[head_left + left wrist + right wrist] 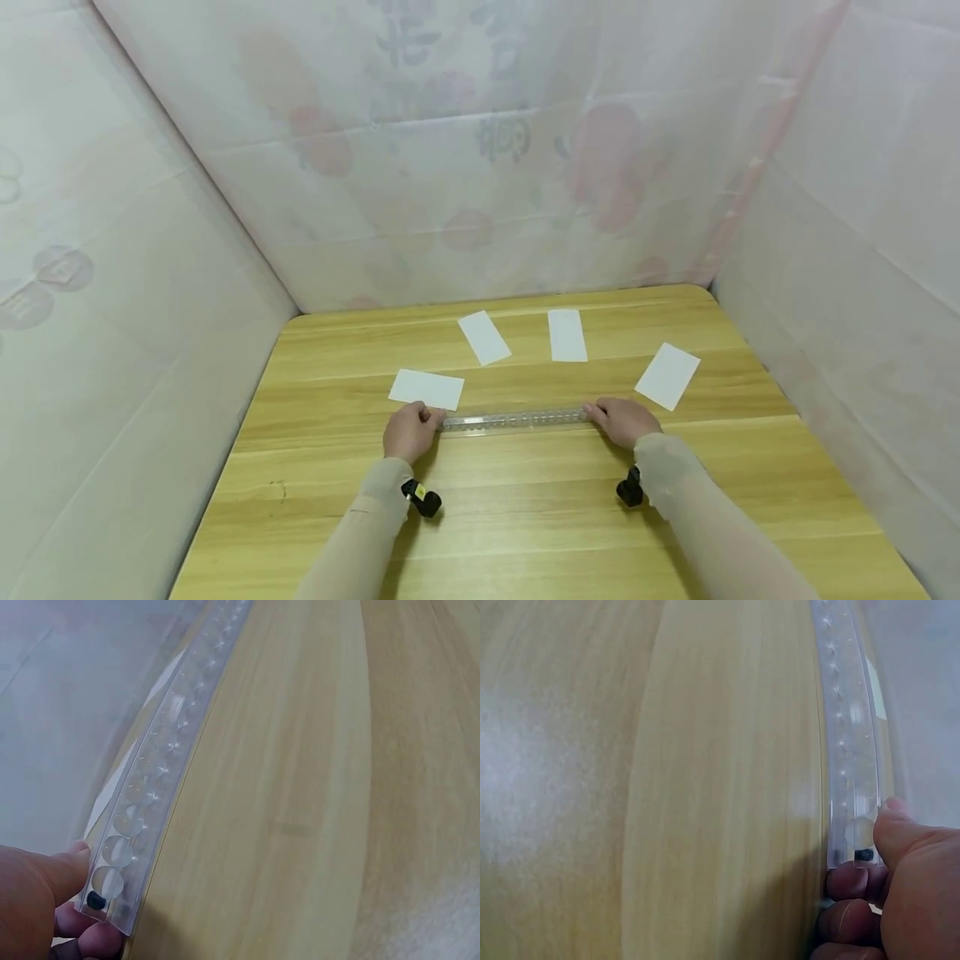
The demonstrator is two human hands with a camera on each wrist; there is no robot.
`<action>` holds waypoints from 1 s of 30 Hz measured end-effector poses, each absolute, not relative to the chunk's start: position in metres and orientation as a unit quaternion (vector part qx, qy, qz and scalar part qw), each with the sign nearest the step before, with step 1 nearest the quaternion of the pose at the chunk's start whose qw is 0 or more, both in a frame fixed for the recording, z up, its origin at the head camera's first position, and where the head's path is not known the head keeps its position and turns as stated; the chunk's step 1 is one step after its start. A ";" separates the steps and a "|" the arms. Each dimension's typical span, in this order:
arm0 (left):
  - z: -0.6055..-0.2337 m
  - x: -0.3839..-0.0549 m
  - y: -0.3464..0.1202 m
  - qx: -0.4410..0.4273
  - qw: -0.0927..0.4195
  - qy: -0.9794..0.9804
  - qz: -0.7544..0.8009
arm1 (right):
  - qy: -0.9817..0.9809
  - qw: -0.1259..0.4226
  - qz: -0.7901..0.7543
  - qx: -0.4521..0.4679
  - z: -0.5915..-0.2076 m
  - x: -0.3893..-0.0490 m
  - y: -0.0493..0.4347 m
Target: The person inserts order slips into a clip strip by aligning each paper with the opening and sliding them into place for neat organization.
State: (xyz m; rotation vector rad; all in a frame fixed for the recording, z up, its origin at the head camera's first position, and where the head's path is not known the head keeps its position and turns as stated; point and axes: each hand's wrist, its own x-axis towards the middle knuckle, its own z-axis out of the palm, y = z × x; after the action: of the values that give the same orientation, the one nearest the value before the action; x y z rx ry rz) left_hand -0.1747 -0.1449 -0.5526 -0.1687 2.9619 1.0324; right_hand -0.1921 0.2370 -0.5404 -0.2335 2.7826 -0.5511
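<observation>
A long, clear plastic strip [513, 421], like a narrow tube or tray, stretches between both hands across the middle of the table. Round clear balls or discs [117, 850] sit in a row along it, and a small dark piece [96, 901] shows near its left end. My left hand [410, 431] pinches that left end between thumb and fingers. At the other end, my right hand [624, 420] pinches the strip, with another dark piece [863, 855] beside its thumb. A white card [426, 389] lies just beyond the left hand.
Three more white cards lie farther back: one left of middle [484, 337], one near the centre [567, 335] and one at right [667, 376]. The wooden table [517, 525] is bounded by pale printed cloth walls [465, 183]. Each wrist carries a small black camera.
</observation>
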 end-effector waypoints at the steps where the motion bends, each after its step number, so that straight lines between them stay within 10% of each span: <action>1: -0.553 -0.174 -0.145 -0.059 0.003 0.942 0.331 | 0.967 0.145 -0.191 -0.082 -0.541 -0.192 0.237; 30: -0.544 -0.167 -0.156 -0.015 0.045 0.927 0.373 | 0.950 0.176 -0.256 0.037 -0.543 -0.204 0.231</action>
State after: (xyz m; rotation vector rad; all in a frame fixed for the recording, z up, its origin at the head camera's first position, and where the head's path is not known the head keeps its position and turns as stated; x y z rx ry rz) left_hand -0.1667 -0.1556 -0.5437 -0.0473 2.8308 1.1404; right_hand -0.2042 0.2306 -0.5434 0.1040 2.6905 -0.7249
